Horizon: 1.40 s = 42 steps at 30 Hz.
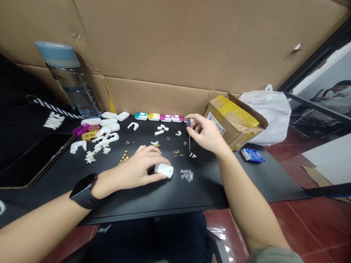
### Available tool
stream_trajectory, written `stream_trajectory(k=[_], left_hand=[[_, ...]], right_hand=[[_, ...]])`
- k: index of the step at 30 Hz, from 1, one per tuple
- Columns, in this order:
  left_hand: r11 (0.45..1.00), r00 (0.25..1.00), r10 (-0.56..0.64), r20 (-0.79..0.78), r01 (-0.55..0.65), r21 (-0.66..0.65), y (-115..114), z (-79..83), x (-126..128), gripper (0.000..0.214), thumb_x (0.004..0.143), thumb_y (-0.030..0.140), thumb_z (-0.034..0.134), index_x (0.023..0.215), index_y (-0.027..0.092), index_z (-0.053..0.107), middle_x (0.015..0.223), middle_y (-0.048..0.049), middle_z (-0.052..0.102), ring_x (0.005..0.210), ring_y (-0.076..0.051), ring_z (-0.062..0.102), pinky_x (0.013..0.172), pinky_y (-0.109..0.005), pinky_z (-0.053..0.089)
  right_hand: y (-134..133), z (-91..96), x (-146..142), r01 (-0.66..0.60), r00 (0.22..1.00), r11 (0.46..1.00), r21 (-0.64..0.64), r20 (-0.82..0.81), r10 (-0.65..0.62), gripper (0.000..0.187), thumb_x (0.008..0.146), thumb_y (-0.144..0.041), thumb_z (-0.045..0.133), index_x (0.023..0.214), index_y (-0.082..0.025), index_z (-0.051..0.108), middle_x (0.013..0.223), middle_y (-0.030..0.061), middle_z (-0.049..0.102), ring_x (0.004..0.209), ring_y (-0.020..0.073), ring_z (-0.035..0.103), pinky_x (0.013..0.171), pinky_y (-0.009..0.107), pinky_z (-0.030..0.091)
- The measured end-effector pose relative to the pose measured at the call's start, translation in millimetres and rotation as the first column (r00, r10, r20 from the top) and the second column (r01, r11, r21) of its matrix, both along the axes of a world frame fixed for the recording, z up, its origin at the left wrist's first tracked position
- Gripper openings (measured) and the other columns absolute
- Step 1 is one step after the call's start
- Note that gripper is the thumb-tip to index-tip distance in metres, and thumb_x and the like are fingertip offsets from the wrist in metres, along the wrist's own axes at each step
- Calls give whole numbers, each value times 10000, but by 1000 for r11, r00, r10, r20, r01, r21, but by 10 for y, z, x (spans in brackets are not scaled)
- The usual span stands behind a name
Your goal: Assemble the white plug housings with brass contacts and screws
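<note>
My left hand [146,164] is closed around a white plastic casing [164,170] lying near the front of the black table. Between the fingers of my right hand [203,132] is a screwdriver [189,133] with a purple handle, its thin shaft pointing down. The tip comes close to small white plastic pieces [192,155]. Around the hands lie brass screws [177,152], gold-coloured nuts [124,156], clear plastic pieces [187,175] and small white blocks [161,129]. Teal, yellow and magenta-topped casings [166,117] form a row at the back, the rightmost one partly behind my right hand.
A heap of white casing parts [109,128] fills the left, with a phone [35,157] and a water bottle [71,80] beside it. On the right stand a taped cardboard box [233,120], a white bag [270,117] and a blue packet [252,155]. Cardboard [153,54] walls the back.
</note>
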<state>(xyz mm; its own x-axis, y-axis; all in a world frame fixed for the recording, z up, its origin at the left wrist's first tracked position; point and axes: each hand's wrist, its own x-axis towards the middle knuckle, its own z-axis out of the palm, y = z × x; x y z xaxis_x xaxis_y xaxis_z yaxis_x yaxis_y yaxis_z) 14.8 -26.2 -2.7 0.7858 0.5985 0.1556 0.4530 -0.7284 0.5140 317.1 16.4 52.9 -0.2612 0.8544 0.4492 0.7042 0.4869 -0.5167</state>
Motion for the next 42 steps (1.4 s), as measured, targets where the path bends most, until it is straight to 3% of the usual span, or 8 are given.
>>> stream_trajectory(k=[4,10,16,19,32,37,42], left_hand=[[998,1000,-10,6,10,59,6,-95,3,337,1110,522,700,1388,342,760,1350,-31,791,1367,-312,585,1132,-452,327],[992,1000,-23,-2,24,123,9,-147,29,346,1162,526,601,1434,354,728,1349,-49,765,1314,-285,605,1049,-422,348],[997,1000,-16,-19,17,71,-1,-153,16,386,1166,557,569,1480,375,701,1378,-67,740,1338,-307,591,1143,-479,352],[999,1000,-11,-19,12,45,-8,-124,7,434,1160,583,565,1493,330,682,1411,-80,734,1355,-316,588,1179,-504,346],[998,1000,13,-20,-12,67,22,-18,-60,434,1133,601,618,1418,284,699,1426,-80,748,1425,-337,561,1155,-489,373],[998,1000,4,-21,-3,64,30,12,-73,374,1128,572,644,1358,290,732,1401,-63,761,1420,-334,571,1174,-486,375],[999,999,35,-18,-34,33,2,53,-74,380,1107,536,693,1395,290,731,1403,-92,736,1422,-341,570,1156,-485,419]], right_hand=[[15,-34,-72,66,995,993,95,-84,-58,344,949,-239,681,1293,-223,708,921,-7,707,629,132,612,740,316,512],[41,-46,-104,133,980,984,122,-161,-113,315,946,-255,701,1261,-235,700,881,-10,697,643,151,615,710,314,522],[94,-76,-63,165,978,977,136,-152,-144,332,943,-236,699,1274,-241,685,896,-6,718,649,153,617,716,315,534],[103,-97,-63,164,981,975,152,-131,-144,323,938,-243,703,1260,-246,684,908,-1,732,653,157,619,717,319,534],[39,-134,-183,90,983,994,69,-167,-77,194,947,-315,735,1104,-250,642,903,-12,762,585,135,580,672,309,484],[1,-149,-255,42,985,999,-10,-166,-43,220,977,-355,724,1143,-261,613,925,-11,789,573,130,596,676,303,506],[-17,-158,-281,55,985,998,-6,-162,-55,204,978,-345,710,1143,-266,619,966,11,814,591,148,649,687,319,519]])
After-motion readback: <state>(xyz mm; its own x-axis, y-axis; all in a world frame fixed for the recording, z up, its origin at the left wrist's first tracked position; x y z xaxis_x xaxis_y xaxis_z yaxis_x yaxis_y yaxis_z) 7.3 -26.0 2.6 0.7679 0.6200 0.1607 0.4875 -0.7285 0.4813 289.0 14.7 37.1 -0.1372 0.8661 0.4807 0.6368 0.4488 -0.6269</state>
